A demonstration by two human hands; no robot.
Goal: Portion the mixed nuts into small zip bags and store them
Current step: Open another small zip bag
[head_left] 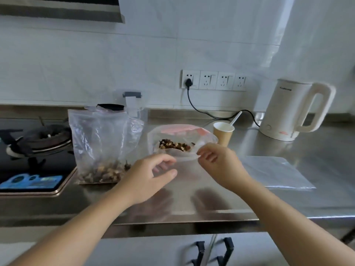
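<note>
A small clear zip bag (pixel 182 134) with a pink strip along its far end lies on the steel counter (pixel 307 154) in the middle. A little heap of mixed nuts (pixel 175 144) shows inside it. My right hand (pixel 217 160) pinches the bag's near edge between thumb and fingertips. My left hand (pixel 153 171) curls thumb and forefinger round the same edge further left, with clear plastic between them. To the left stands a large clear bag (pixel 103 143), open at the top, with mixed nuts in its bottom.
A gas stove (pixel 38 139) fills the left end. Behind the small bag stands a paper cup (pixel 223 133) with a stick in it, a white kettle (pixel 294 110) further right. Flat clear bags (pixel 276 173) lie at right. Cabinet handles (pixel 213 250) sit below the counter edge.
</note>
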